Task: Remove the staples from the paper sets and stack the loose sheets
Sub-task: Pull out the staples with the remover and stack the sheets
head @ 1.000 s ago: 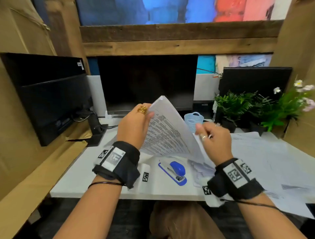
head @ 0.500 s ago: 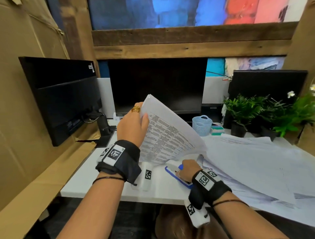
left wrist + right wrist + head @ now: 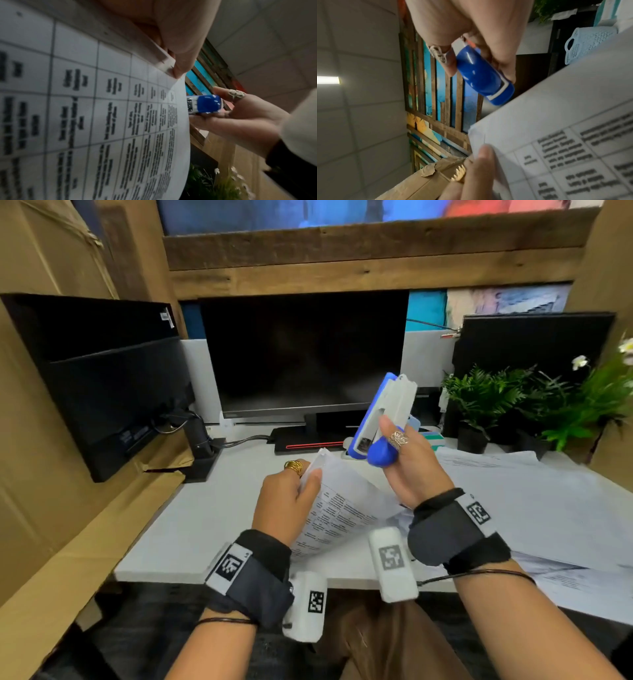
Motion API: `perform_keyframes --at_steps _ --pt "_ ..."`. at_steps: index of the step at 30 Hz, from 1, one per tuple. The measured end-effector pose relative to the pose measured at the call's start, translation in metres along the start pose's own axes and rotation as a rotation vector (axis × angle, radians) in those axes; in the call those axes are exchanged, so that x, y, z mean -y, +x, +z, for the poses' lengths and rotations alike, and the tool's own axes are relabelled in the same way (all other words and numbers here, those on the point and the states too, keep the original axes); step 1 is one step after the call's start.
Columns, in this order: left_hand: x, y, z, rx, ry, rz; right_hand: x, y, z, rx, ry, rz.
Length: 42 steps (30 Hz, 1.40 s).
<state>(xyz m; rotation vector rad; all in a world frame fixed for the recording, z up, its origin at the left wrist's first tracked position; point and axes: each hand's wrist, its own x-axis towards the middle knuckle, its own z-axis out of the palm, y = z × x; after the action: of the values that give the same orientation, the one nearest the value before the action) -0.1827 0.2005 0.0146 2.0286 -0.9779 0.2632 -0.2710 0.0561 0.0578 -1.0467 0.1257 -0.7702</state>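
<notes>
1. Above the table [image 3: 191, 518], both hands are raised, each with something in its grip.
2. Left hand [image 3: 286, 501]: thumb and fingers pinch the top corner of the paper set [image 3: 339, 508]. Printed table faces up; the sheets curve, long axis running from the pinched corner down toward the person and to the right. A folded, stapled corner shows under the thumb in the left wrist view [image 3: 167, 63].
3. Right hand [image 3: 416, 470]: fingers curled round the stapler [image 3: 383, 416], blue and white. Long axis steeply tilted, near upright; the rounded blue end points down toward the paper corner, the white end up and away toward the monitor [image 3: 305, 354].
4. Stapler is just beside the paper's top corner, apart from it; no contact visible.
5. Loose sheets [image 3: 534, 508] lie spread flat over the right part of the table.
6. Plants [image 3: 486, 398] stand behind the sheets, well apart from the hands.
</notes>
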Motion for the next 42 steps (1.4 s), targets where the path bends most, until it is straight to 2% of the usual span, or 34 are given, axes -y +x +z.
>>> perform_keyframes --at_steps 6,14,24,29,34,37,42 --pt "-0.012 -0.009 0.009 -0.002 -0.021 0.095 -0.009 0.0 -0.006 -0.293 -0.068 -0.033" --pt "-0.023 -0.012 0.024 -0.014 -0.028 0.143 -0.021 -0.008 -0.004 -0.423 -0.121 -0.04" --pt "-0.017 -0.021 0.028 0.025 -0.106 0.22 -0.03 -0.007 0.003 -0.376 -0.178 -0.062" --pt "-0.018 -0.022 0.026 0.043 -0.15 0.207 -0.032 -0.008 0.004 -0.348 -0.157 -0.053" --pt "-0.01 -0.01 0.02 -0.038 -0.049 0.194 -0.03 -0.008 -0.003 -0.327 -0.086 0.031" --pt "-0.005 -0.009 0.021 -0.066 -0.067 0.189 -0.03 -0.006 -0.013 -0.362 -0.032 0.011" --pt "-0.009 -0.012 0.023 -0.077 -0.092 0.184 -0.034 -0.008 -0.007 -0.374 -0.102 -0.029"
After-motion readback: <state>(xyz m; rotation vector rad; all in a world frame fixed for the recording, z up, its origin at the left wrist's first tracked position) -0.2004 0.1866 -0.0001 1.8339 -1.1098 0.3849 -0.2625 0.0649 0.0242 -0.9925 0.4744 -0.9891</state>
